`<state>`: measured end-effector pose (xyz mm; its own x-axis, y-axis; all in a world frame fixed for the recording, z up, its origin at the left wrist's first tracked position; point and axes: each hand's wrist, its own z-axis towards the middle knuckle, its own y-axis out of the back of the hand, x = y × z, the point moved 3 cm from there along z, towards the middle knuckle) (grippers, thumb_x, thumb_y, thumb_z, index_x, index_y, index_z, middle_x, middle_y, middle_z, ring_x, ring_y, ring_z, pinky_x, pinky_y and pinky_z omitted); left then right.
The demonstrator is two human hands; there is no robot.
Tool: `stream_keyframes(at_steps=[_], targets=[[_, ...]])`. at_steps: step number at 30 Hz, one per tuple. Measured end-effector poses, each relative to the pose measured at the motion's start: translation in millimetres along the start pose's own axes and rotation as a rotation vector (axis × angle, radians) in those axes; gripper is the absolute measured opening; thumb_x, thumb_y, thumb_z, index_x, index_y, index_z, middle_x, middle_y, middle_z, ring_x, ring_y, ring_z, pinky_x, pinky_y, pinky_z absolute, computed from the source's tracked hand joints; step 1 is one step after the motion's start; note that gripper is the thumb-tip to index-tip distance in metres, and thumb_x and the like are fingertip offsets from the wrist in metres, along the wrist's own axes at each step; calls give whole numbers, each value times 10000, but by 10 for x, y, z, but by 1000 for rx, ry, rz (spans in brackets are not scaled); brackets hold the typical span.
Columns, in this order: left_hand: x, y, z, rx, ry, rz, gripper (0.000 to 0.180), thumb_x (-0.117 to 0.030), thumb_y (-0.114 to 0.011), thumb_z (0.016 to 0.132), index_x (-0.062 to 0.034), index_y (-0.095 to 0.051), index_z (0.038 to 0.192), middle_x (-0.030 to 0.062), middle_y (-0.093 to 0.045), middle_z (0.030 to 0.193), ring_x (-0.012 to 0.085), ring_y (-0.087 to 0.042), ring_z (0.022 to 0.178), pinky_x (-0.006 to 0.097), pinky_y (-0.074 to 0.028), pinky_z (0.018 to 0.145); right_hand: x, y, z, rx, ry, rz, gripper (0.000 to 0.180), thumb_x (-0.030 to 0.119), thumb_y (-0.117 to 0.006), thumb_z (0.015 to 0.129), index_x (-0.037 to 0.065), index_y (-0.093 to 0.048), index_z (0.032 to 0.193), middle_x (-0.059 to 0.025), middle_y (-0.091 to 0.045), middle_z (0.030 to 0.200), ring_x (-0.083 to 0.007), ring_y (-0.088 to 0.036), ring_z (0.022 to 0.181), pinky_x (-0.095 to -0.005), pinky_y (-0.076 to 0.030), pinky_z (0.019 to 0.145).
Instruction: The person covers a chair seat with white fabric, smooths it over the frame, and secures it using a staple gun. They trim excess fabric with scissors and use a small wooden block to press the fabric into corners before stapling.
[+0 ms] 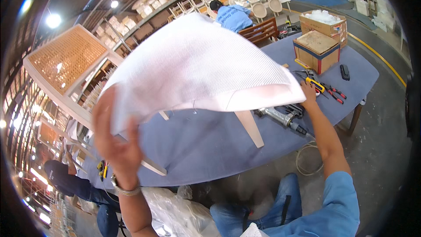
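A large white sheet with a fine ribbed surface (pixel 206 61) arches over the seat of a pale wooden chair, hiding most of it. The chair's woven cane back (pixel 68 59) shows at the left, and one pale leg (pixel 251 129) comes out below the sheet. My left hand (pixel 116 138) is at the sheet's left edge, thumb and fingers apart; motion blur hides whether it grips. At the right corner, my right hand (pixel 309 94) has bent fingers closed against the sheet's edge. Beside it lies a yellow-handled screwdriver (pixel 315 85).
On the blue-grey covered table (pixel 197 162) lie an air tool (pixel 280 117), red-handled pliers (pixel 337 94) and a black case (pixel 344 72). Cardboard boxes (pixel 316 50) stand at the far right. Clear plastic (pixel 180 210) is near my legs. Co-workers (pixel 234 16) (pixel 66 177) are nearby.
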<state>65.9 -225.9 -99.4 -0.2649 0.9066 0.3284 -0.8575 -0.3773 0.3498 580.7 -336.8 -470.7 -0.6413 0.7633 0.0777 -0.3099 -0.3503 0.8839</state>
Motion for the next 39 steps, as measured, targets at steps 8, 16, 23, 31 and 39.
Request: stream_keyframes(at_steps=[8,16,23,31,39], targets=[[-1253,-1320,961,258,-429,-107,303,-209,-798,760,-70,-749,1024,83,-688,1163,267,-625,1108,469,-450,995,-104,128,-139,-190,37,193,227,229,-684,872,88,-685,1050,-86,-616,1162,-300,-566,1137,-521,-382,1019],[95,-1293,1622,122,-93,239,224,-244,-652,925,-56,-771,900,151,-732,905,364,-696,789,451,-525,704,-287,341,-31,-291,-73,644,220,206,-620,956,23,-655,1074,-131,-654,1106,-330,-620,1009,-447,-465,883],[354,-1401,1728,222,97,-42,341,-391,-708,893,-118,-767,1089,175,-737,1010,332,-701,972,412,-529,888,-486,339,91,-465,-411,1612,273,270,-475,1078,34,-599,1135,-67,-686,927,-123,-646,797,-280,-527,710],[-196,-1289,1845,426,-297,-182,183,-191,-720,895,-27,-773,957,151,-737,1063,266,-700,970,364,-524,874,149,1449,-1056,-154,-434,2234,364,339,-441,1078,28,-574,1213,-85,-667,891,-128,-627,687,-284,-533,606],[8,-1072,1633,-13,-314,220,323,-193,-762,836,-76,-738,1136,135,-725,1111,321,-697,991,413,-542,877,421,1391,-2370,148,-582,2122,364,354,-445,1074,26,-590,1136,-113,-662,821,-141,-602,593,-293,-510,522]])
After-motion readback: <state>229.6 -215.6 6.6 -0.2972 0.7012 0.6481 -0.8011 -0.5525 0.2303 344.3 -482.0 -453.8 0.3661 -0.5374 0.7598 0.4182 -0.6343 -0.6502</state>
